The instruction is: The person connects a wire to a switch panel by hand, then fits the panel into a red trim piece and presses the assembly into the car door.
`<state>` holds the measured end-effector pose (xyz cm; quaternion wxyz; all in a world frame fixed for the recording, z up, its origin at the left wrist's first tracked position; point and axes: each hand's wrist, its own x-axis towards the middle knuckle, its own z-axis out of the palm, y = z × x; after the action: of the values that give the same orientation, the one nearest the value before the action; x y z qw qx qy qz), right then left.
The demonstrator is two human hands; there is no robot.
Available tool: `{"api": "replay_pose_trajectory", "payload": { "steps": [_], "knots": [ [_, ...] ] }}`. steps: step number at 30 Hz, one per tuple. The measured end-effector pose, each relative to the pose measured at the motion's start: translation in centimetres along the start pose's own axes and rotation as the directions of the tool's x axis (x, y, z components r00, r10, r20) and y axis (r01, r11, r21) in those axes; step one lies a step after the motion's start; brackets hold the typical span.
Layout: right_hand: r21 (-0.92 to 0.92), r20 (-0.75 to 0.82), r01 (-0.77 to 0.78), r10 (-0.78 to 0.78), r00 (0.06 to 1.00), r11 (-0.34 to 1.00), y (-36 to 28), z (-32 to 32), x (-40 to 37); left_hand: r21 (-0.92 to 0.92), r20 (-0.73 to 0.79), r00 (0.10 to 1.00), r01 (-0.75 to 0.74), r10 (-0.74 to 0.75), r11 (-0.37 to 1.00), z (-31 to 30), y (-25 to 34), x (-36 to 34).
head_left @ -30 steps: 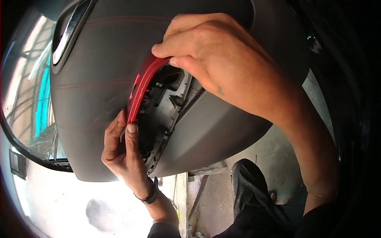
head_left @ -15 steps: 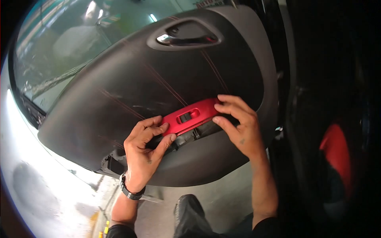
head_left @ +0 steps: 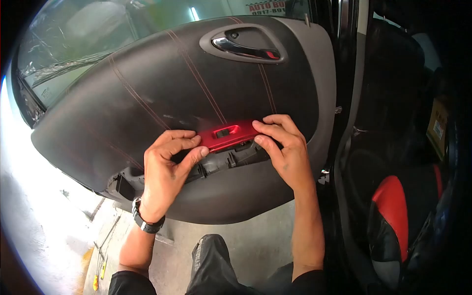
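A bright concrete floor [head_left: 44, 231] fills the left edge, and above it the door window glass [head_left: 73, 54] shows blurred reflections. Below the glass spreads the dark door panel [head_left: 147, 98], crossed by pairs of red stitch lines.

The left hand [head_left: 164, 177] comes up from below with a black wristwatch [head_left: 145, 222] on the wrist. Its fingers lie close together and curl over the left end of the red switch trim [head_left: 228, 133], with the thumb pressed up from beneath, so the end is pinched between them.

The red switch trim sits at the middle of the panel, tilted slightly up to the right, with a small black switch [head_left: 226, 132] in its face. Just under it the grey plastic frame [head_left: 236, 157] of the panel's opening is exposed, so the trim is lifted off its seat along the lower edge.

Higher up, a chrome door handle [head_left: 246, 48] rests in its recess. The right hand [head_left: 285, 152] grips the trim's right end, fingers together on top and thumb tucked below. A dark trouser knee [head_left: 211, 265] shows between the forearms.

At the far right, inside the car, stands a black and red seat [head_left: 393, 206].
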<state>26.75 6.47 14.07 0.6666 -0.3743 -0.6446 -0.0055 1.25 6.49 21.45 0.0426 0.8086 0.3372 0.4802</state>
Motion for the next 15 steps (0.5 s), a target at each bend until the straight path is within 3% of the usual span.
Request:
{"api": "replay_pose_trajectory", "payload": {
  "steps": [5, 11, 15],
  "knots": [
    [0.006, 0.069, -0.013, 0.013, 0.998, 1.0, -0.2, -0.4, -0.2, 0.016, -0.031, 0.999, -0.029, 0.03, 0.999, 0.2, -0.2, -0.4],
    [-0.111, 0.128, 0.001, 0.013, 0.992, 0.994, -1.4, -1.0, -0.3, 0.031, -0.002, 0.999, -0.052, 0.052, 0.998, -0.3, -0.3, -0.8],
    [-0.342, 0.129, 0.193, -0.157, 0.979, 0.92, -2.0, -0.8, -0.3, 0.011, 0.024, 0.995, -0.096, 0.095, 0.995, -0.7, -0.7, -0.8]
  ]
}}
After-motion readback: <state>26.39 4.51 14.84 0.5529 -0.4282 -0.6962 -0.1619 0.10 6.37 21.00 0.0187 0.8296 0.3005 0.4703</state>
